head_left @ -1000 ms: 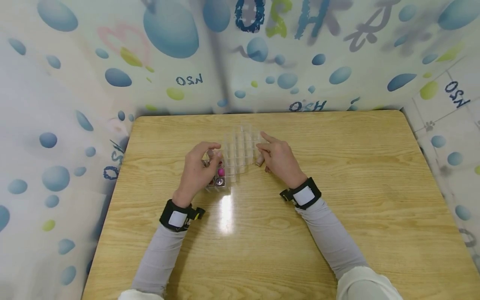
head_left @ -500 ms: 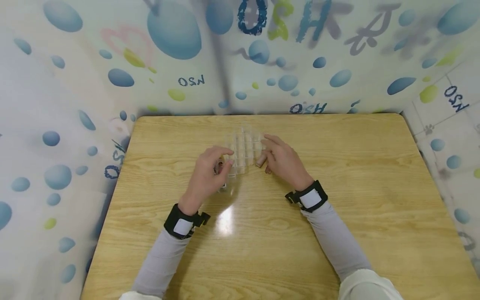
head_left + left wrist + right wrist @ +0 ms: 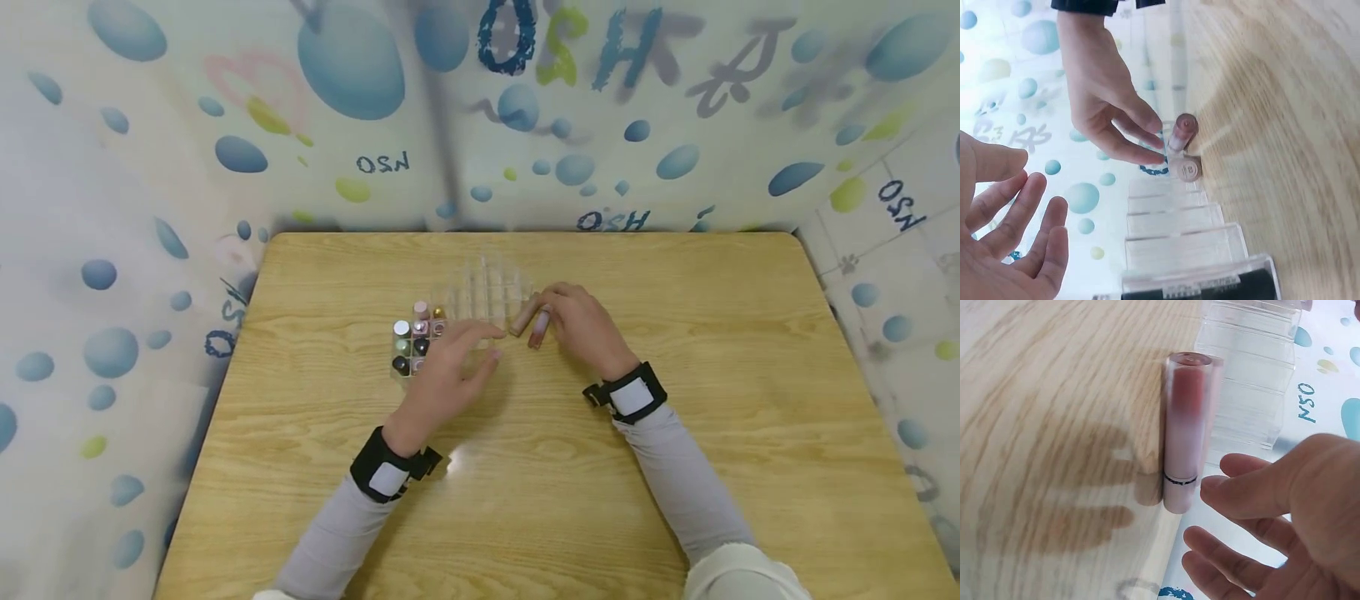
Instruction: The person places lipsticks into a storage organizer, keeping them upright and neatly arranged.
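A lip gloss tube (image 3: 1186, 425), red at one end and pale pink at the other, lies on the table beside my right hand (image 3: 588, 325). A second, brownish-pink tube (image 3: 523, 315) lies against it. My right hand's fingers are loosely bent close to the tubes, with a small gap visible in the right wrist view. My left hand (image 3: 442, 375) hovers with relaxed fingers and an empty grasp, partly covering a clear stepped organizer (image 3: 491, 287). Small bottles and tubes, such as a white-capped one (image 3: 402, 328), fill the organizer's left part.
The wooden table (image 3: 525, 500) meets a patterned wall (image 3: 480, 150) behind the organizer. In the left wrist view, a dark tube (image 3: 1210, 287) lies within the organizer's nearest compartment. The organizer's right-hand compartments look transparent.
My left hand has moved right and toward me, uncovering bottles on the organizer's left. My right hand has shifted slightly right and nearer, leaving both tubes more visible.
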